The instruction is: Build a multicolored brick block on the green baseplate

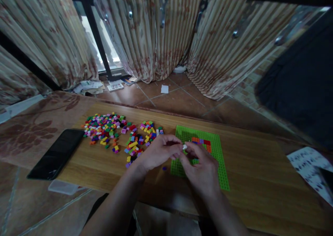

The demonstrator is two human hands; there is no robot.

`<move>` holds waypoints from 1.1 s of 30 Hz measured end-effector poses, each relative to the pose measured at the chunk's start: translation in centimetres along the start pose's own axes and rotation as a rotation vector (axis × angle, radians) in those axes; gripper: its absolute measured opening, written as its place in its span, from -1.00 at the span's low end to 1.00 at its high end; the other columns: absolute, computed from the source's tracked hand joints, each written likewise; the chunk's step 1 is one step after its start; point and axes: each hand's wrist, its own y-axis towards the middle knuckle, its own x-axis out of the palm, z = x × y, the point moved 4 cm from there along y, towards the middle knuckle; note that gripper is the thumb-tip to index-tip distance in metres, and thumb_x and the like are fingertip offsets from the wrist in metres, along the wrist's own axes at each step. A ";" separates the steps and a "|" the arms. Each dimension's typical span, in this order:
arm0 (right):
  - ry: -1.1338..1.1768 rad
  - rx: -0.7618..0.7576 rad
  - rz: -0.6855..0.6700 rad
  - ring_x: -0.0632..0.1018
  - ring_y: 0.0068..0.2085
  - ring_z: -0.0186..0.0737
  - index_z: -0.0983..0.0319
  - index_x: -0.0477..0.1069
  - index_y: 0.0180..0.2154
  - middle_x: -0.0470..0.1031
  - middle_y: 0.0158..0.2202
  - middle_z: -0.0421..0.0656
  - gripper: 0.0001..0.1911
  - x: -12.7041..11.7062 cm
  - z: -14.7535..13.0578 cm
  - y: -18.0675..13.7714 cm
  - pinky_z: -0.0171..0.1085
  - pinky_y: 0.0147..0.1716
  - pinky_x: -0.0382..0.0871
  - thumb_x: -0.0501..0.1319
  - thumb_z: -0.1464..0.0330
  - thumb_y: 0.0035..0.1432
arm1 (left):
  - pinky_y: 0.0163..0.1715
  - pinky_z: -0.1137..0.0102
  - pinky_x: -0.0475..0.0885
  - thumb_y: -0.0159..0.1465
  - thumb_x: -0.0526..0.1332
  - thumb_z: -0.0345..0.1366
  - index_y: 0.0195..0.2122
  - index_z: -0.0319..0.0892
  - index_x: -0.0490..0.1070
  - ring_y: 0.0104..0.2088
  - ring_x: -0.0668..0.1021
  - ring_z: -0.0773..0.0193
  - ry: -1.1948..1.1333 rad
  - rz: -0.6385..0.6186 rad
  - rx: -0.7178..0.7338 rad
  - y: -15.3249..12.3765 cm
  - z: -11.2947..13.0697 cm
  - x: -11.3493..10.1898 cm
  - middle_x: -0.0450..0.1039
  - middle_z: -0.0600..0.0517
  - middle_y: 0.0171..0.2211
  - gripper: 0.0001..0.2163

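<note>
Pinching white brick [184, 147] with left hand [158, 151] and right hand [203, 167].
Held over green baseplate [221, 168], near loose bricks [102, 127].

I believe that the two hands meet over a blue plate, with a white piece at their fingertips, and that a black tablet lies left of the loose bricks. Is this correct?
Not quite: the plate is green, not blue, as the head view shows. The rest stands.

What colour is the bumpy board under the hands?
The board is bright green, seen in the head view.
</note>
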 end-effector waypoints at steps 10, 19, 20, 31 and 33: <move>0.173 -0.031 -0.238 0.62 -0.16 -0.21 0.11 0.54 -0.16 0.60 -0.19 -0.17 -0.85 -2.6 1.7 0.2 -0.23 -0.17 0.52 0.20 0.31 0.31 | -0.45 0.48 0.42 0.18 0.31 -0.03 -0.39 -0.24 0.49 -0.53 0.51 0.40 0.014 -0.123 0.040 0.3 -0.4 1.9 0.50 0.04 -0.49 -0.69; 0.080 0.060 -0.102 0.60 -0.18 -0.17 0.07 0.62 -0.24 0.55 -0.19 -0.15 -0.82 -5.4 6.0 0.1 -0.17 -0.20 0.52 0.26 0.20 0.24 | -0.55 0.53 0.36 0.25 0.22 -0.07 -0.50 -0.20 0.41 -0.59 0.45 0.42 0.130 0.052 0.050 1.4 -1.6 1.3 0.42 0.09 -0.59 -0.69; 0.078 0.081 -0.096 0.59 -0.18 -0.17 0.07 0.62 -0.25 0.53 -0.18 -0.14 -0.83 -5.6 6.4 0.1 -0.17 -0.20 0.51 0.26 0.20 0.23 | -0.57 0.53 0.34 0.24 0.23 -0.10 -0.50 -0.20 0.41 -0.60 0.44 0.42 0.127 0.078 0.044 1.5 -1.7 1.1 0.42 0.09 -0.59 -0.71; 0.100 0.117 -0.129 0.54 -0.17 -0.15 0.07 0.63 -0.32 0.50 -0.23 -0.16 -0.90 -3.9 6.4 0.1 -0.10 -0.15 0.45 0.34 0.23 0.15 | -0.49 0.49 0.38 0.18 0.28 -0.16 -0.43 -0.20 0.47 -0.54 0.44 0.40 0.179 0.029 0.037 2.0 -2.5 2.4 0.41 0.10 -0.53 -0.80; 0.076 0.120 -0.094 0.54 -0.17 -0.14 0.08 0.62 -0.35 0.50 -0.23 -0.15 -0.92 -4.0 6.4 0.2 -0.10 -0.15 0.45 0.35 0.25 0.13 | -0.48 0.49 0.38 0.18 0.29 -0.16 -0.41 -0.21 0.48 -0.54 0.44 0.40 0.175 0.025 0.031 2.0 -2.3 2.5 0.40 0.11 -0.53 -0.80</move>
